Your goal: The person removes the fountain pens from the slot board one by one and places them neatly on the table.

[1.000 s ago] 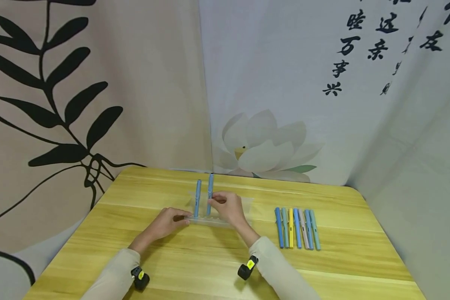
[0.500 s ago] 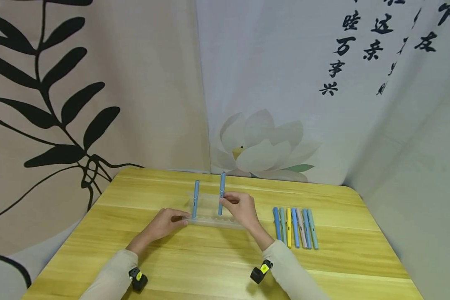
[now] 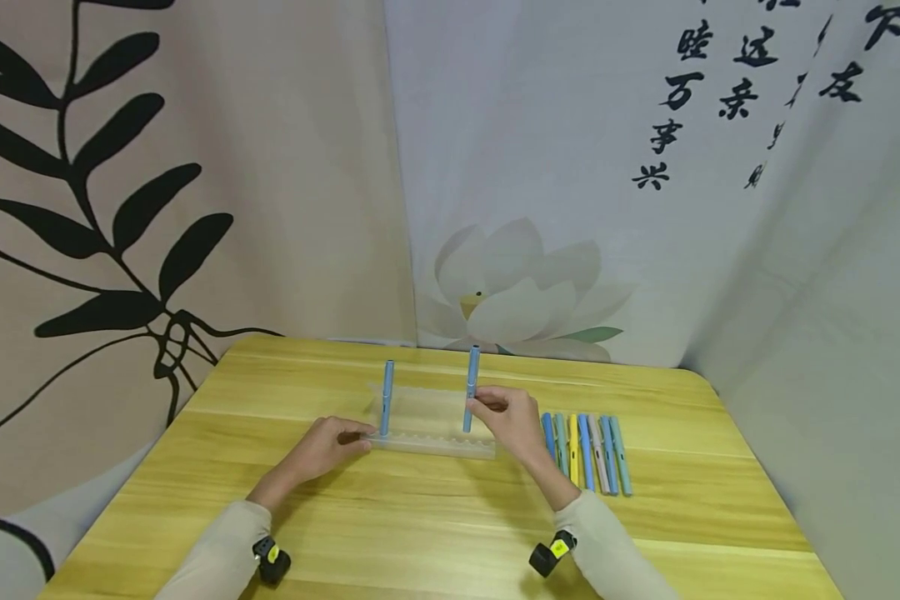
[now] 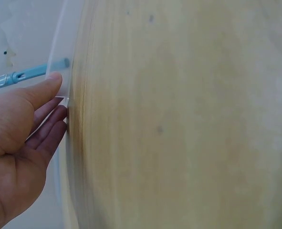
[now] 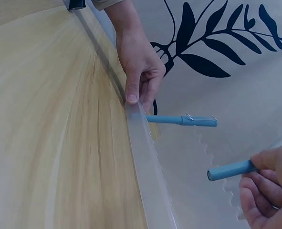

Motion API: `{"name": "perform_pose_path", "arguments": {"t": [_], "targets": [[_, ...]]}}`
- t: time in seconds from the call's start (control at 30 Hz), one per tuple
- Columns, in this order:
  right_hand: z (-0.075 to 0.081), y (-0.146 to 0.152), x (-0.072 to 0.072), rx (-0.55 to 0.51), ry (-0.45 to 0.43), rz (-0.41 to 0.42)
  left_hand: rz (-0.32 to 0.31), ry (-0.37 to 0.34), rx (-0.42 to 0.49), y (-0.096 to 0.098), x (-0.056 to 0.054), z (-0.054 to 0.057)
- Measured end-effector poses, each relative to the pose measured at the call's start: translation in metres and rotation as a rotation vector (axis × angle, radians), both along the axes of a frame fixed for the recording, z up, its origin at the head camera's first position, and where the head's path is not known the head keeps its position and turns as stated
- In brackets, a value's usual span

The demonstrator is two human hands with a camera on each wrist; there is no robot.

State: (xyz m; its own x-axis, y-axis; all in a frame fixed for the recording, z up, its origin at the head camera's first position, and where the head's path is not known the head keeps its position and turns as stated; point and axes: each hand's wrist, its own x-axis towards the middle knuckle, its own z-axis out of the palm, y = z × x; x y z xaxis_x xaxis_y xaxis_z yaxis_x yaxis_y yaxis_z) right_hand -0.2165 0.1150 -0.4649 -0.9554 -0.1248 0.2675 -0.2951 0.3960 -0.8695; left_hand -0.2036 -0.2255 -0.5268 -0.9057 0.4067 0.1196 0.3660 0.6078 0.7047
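A clear pen rack (image 3: 433,447) with a scalloped edge stands mid-table. My left hand (image 3: 332,447) grips its left end, the thumb (image 4: 50,88) lying on the front strip. Right beside that thumb, a blue fountain pen (image 3: 387,398) stands upright in the rack. My right hand (image 3: 512,421) pinches a second blue fountain pen (image 3: 473,371) between thumb and fingers, nearly upright over the rack's right part. In the right wrist view, the lower end of this held pen (image 5: 226,171) is free and apart from the front strip.
Right of the rack, several capped pens (image 3: 588,450) in blue, green, yellow and pinkish grey lie side by side on the wooden table (image 3: 420,533). My right forearm passes close to their left side. A printed curtain (image 3: 307,167) hangs behind the table.
My right hand has carried the held pen rightward, from close to the standing pen to near the rack's right end. My left hand keeps its grip on the rack. The head view has shifted slightly.
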Motion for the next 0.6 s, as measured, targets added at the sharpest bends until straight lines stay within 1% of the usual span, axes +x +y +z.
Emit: {"name": "perform_pose_path", "arguments": {"t": [0.27, 0.47, 0.6], "targets": [[0.003, 0.025, 0.006, 0.012, 0.010, -0.035, 0.002, -0.014, 0.004, -0.002, 0.000, -0.001], [0.006, 0.043, 0.010, 0.025, 0.024, -0.049, 0.003, -0.007, 0.004, -0.002, -0.001, 0.000], [0.004, 0.054, 0.011, 0.037, 0.033, -0.060, -0.007, -0.002, 0.010, -0.001, 0.000, 0.001]]}}
